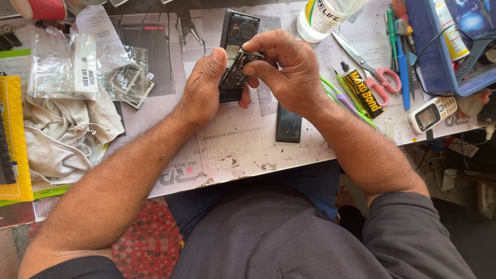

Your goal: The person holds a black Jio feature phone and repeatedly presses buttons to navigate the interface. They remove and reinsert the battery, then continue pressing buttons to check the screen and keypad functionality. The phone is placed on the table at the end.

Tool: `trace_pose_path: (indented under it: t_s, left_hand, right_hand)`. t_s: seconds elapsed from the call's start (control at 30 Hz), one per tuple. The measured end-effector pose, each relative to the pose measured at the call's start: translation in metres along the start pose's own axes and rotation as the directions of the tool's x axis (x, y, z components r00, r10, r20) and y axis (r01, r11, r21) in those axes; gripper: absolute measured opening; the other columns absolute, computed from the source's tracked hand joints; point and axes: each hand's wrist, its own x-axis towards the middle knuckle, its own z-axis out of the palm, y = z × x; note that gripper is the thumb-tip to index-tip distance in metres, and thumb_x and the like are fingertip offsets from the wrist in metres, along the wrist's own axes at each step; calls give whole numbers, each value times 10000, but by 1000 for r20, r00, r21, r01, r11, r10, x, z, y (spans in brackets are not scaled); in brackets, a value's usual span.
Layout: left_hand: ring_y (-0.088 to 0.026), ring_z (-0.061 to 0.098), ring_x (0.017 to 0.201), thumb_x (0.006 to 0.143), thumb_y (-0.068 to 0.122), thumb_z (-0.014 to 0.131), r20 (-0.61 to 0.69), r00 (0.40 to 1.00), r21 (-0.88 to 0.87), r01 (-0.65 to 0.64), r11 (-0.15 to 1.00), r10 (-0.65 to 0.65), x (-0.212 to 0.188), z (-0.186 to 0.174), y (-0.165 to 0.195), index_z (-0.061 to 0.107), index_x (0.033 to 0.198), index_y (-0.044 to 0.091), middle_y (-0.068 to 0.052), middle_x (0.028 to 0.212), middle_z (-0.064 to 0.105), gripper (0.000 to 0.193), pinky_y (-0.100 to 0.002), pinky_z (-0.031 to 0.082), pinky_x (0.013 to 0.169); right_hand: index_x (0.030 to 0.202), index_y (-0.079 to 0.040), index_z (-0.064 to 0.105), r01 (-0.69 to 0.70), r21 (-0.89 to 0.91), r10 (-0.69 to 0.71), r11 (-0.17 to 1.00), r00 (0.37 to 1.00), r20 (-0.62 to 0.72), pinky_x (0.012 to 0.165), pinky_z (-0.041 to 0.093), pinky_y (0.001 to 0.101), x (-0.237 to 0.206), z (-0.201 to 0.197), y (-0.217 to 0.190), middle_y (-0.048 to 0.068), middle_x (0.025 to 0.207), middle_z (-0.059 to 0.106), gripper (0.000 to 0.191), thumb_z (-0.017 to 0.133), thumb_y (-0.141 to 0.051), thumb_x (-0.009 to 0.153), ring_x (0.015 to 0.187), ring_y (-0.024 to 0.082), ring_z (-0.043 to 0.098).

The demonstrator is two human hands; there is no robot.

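Paper-covered and scuffed, the work board (243, 150) lies across the person's lap, crowded with repair clutter. Both hands meet above its middle, clamped on one small dark phone part (235, 72): the left hand (202, 95) props it from the left with the thumb along its edge, and the right hand (289, 70) pinches its top end with thumb and forefinger. To do this well, I judge, keep the grip at the edges, pressure light and even, so the thin piece does not flex. Just beyond the hands lies an opened phone body (238, 28); just below the right hand, a black flat panel (288, 124). Right of the right hand lie a glue tube (361, 90) and scissors (374, 72); well left of the left hand, a crumpled cloth (67, 134).
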Motion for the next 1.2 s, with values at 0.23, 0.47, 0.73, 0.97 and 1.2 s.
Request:
trace_pose_path:
  t_s: [0.23,0.47,0.73,0.97,1.2]
  left_hand:
    - [-179,713,749,1098,605,298,10,1000,21,18,1000,-18,-2,-2,-2,576,1115,-6,-128,918,659,672,-310,619,670]
    - [-189,710,747,1114,570,299,-25,1000,-3,9,1000,-9,-1,-1,-2,581,1129,-12,-143,953,677,646,-317,619,655]
    - [-187,715,773,1113,590,300,-16,999,50,-28,998,28,-3,1,-5,599,1158,-26,-151,977,687,687,-317,626,681]
    - [-201,715,792,1088,623,313,-28,1000,-31,13,999,-14,-4,0,-6,606,1154,-38,-160,989,691,726,-342,627,706]
    - [-206,705,796,1115,555,312,-24,999,-27,31,999,-31,-3,1,-4,597,1156,-32,-160,1000,681,654,-343,618,726]
  right_hand:
    - [1268,-68,611,93,-160,-94,983,996,1,717,595,238,-2,5,0,52,939,738,260,755,5,1065,815,94,722]
    - [1260,-62,600,-34,12,34,999,997,-65,713,572,205,-2,8,0,43,944,728,215,715,2,1090,823,68,691]
    - [1237,-50,612,-12,-50,10,999,999,-47,765,604,224,-4,3,-2,59,1002,740,198,690,48,1084,873,78,718]
    - [1239,-40,608,-24,12,25,1000,998,-65,819,609,237,-4,3,-2,71,1049,738,201,681,66,1085,931,93,718]
    - [1213,-35,619,23,-119,-30,993,998,-58,767,597,236,-5,4,-4,71,988,738,200,713,58,1063,868,92,722]
